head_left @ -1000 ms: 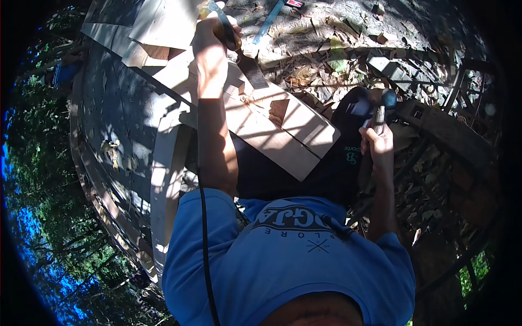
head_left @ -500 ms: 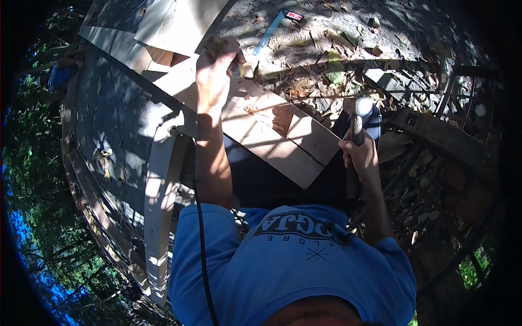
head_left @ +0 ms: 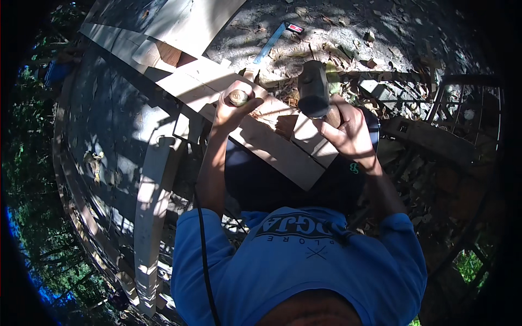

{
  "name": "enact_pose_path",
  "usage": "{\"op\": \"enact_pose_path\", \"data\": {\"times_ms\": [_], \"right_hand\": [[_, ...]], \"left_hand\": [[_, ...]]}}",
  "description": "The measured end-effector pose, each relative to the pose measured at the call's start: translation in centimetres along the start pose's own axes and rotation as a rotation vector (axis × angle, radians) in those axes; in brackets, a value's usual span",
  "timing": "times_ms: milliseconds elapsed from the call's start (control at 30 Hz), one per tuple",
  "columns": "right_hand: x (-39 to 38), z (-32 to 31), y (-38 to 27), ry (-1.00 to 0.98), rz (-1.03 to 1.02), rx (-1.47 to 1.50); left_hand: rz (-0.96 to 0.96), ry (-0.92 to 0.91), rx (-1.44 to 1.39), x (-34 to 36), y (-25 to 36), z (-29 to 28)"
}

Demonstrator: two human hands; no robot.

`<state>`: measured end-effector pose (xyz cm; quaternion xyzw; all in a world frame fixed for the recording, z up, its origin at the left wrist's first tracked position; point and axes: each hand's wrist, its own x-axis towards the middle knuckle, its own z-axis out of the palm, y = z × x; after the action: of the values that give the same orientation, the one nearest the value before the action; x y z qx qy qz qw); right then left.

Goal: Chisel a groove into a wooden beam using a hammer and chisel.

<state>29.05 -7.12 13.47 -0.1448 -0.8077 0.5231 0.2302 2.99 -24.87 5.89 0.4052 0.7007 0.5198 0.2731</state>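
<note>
My left hand (head_left: 232, 113) is closed around an upright chisel, whose round handle end (head_left: 238, 98) shows on top; its blade is hidden below the fist. Beneath it lies a pale wooden beam (head_left: 272, 146), slanting across my lap, with a rough notch (head_left: 285, 124) cut in its face. My right hand (head_left: 352, 130) grips the short wooden handle of a mallet. The mallet's dark cylindrical head (head_left: 314, 89) is held over the beam's far edge, to the right of the chisel and apart from it.
A blue-bladed square (head_left: 270, 43) lies on leafy ground beyond the beam. More timber, including a wide board (head_left: 185, 22) and a post (head_left: 149, 217), stands at left. A black cord (head_left: 205, 255) runs down my left side. A metal frame (head_left: 470, 81) is at right.
The mallet has risen and swung left over the beam from beside my right knee. My left hand has come nearer and to the right, turning the chisel handle's end up.
</note>
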Motion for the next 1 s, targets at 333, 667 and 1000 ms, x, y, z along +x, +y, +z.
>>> {"op": "enact_pose_path", "data": {"times_ms": [333, 667, 1000], "right_hand": [[7.5, 6.8, -4.4, -0.391, 0.1, -0.54], [8.4, 1.3, -5.0, -0.07, 0.049, -0.226], [13.3, -10.8, -22.3, 0.21, -0.647, 0.585]], "left_hand": [[0.026, 0.023, 0.66, 1.9, -4.0, 0.5], [0.218, 0.085, -0.397, -0.8, -0.6, -0.8], [0.34, 0.127, -0.113, 0.6, -1.9, -0.2]]}}
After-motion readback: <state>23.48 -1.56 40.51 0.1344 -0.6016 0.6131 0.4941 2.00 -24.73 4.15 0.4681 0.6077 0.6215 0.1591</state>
